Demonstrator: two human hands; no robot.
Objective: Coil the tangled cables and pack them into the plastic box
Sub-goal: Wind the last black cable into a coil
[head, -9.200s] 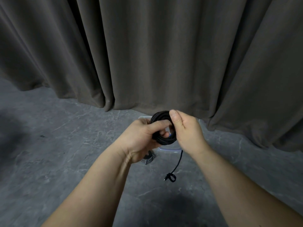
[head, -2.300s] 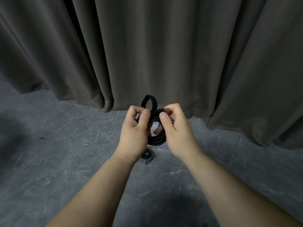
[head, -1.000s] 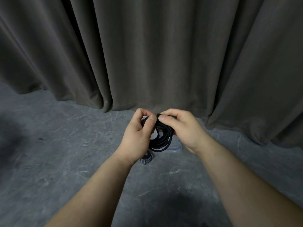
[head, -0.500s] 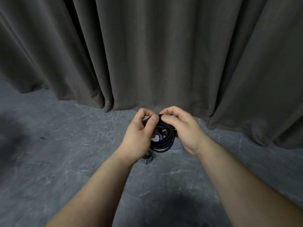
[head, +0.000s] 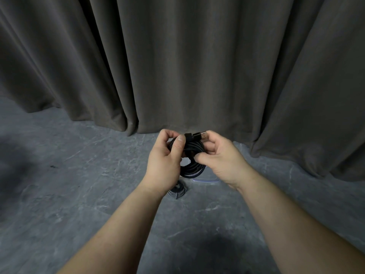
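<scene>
A black cable coil (head: 192, 168) hangs between both hands above the floor. My left hand (head: 165, 162) grips its left side, thumb pressed on top. My right hand (head: 220, 160) pinches the right side of the coil, and the cable's metal plug (head: 201, 134) sticks out above the fingers. A black strap wraps the top of the coil. Below and behind the coil, a clear plastic box (head: 206, 178) sits on the floor, mostly hidden by my hands. A second coiled cable (head: 177, 191) lies on the floor left of the box.
Grey stone-pattern floor (head: 79, 184) stretches all round. A dark curtain (head: 177, 66) hangs right behind the box and reaches the floor.
The loose tail from 9.2 s ago is wound in. In the last second the plug end has come up above my right fingers and the coil has risen slightly.
</scene>
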